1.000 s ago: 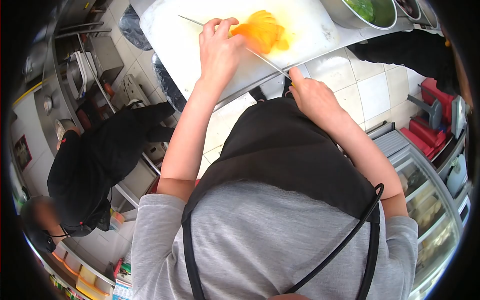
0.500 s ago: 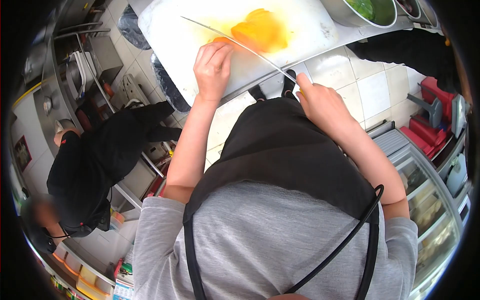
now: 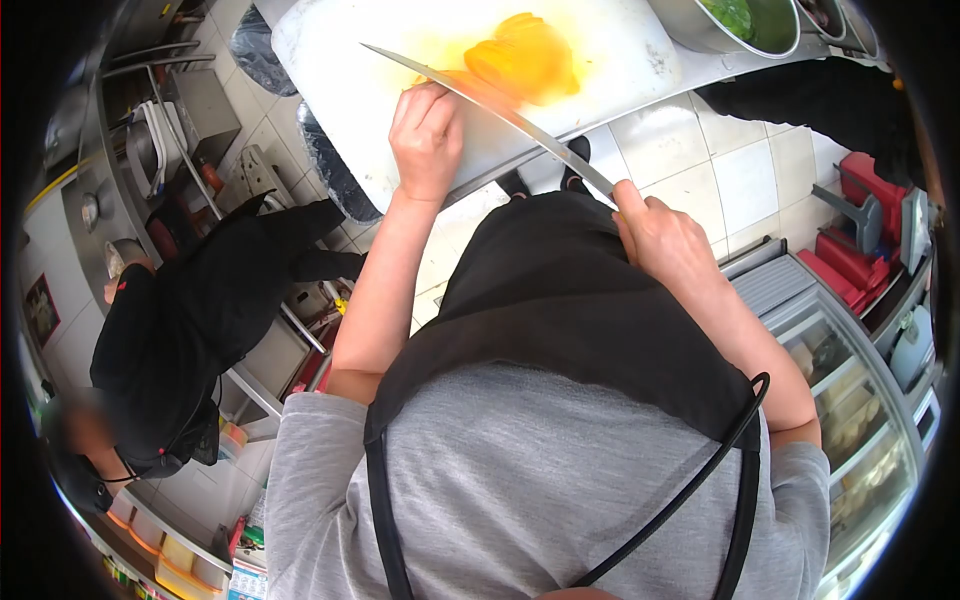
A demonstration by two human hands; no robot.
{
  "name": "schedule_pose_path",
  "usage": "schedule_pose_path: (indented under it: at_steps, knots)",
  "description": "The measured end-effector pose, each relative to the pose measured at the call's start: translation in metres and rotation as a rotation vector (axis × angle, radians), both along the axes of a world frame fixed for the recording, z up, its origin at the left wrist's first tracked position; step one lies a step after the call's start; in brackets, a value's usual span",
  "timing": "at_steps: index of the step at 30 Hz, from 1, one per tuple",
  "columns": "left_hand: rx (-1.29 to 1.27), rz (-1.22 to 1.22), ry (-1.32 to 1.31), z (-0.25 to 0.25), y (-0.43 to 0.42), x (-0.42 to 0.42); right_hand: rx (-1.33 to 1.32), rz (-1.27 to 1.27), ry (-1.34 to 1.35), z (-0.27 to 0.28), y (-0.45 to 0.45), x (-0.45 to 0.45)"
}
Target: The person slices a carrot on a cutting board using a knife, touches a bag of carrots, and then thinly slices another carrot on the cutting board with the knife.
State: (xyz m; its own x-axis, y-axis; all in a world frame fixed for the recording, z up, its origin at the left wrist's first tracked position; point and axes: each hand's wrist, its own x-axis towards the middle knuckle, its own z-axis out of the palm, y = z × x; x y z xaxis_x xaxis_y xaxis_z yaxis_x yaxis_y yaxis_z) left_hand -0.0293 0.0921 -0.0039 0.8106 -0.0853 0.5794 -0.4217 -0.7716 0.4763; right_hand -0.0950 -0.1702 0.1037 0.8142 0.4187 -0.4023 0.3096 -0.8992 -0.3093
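My right hand (image 3: pixel 672 238) is closed round the handle of a long kitchen knife (image 3: pixel 540 140). Its blade slants up and left over a white cutting board (image 3: pixel 345 110), the tip beyond my left hand. With fingers curled, my left hand (image 3: pixel 427 140) presses on an orange piece of food (image 3: pixel 462 82) at the board, right beside the blade. Past the blade lies a mound of thin orange slices (image 3: pixel 520 60), apparently vegetable; glare hides the exact kind. My fingertips partly cover the piece under the left hand.
Metal pots, one holding green leaves (image 3: pixel 728 15), stand at the board's right. A co-worker in black (image 3: pixel 190 310) stands at a counter on the left. Another dark-clothed leg (image 3: pixel 810 105) shows at right. A glass-topped cabinet (image 3: pixel 850 400) is behind my right arm.
My right hand has drawn back, down and to the right, with the knife. The blade's flat side now shows more widely. My left hand has hardly moved.
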Motion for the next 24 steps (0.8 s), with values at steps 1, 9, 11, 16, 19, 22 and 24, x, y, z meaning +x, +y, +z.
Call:
schedule_pose_path:
  at_steps: [1, 9, 11, 16, 19, 22, 24]
  knots:
    - [0.003, 0.002, 0.003, -0.001, 0.000, 0.000, -0.002, -0.006, 0.008, -0.003, 0.000, 0.000]
    - [-0.029, 0.000, -0.019, -0.001, -0.004, 0.000, 0.093, -0.056, 0.112, -0.029, 0.020, 0.026]
    - [-0.035, 0.004, -0.029, 0.000, -0.006, 0.000, 0.105, -0.058, 0.092, -0.031, 0.019, 0.025]
    - [0.010, 0.011, -0.035, 0.002, -0.003, 0.000, 0.106, -0.093, 0.183, -0.019, 0.027, 0.023]
    - [-0.008, 0.016, -0.026, 0.002, -0.002, -0.001, 0.197, -0.036, 0.070, -0.039, 0.022, 0.025]
    - [-0.018, 0.022, -0.022, 0.007, -0.008, -0.004, 0.159, -0.041, 0.095, -0.038, 0.041, 0.040]
    - [-0.030, 0.018, 0.014, 0.011, -0.006, -0.004, 0.152, -0.044, 0.100, -0.036, 0.041, 0.042]
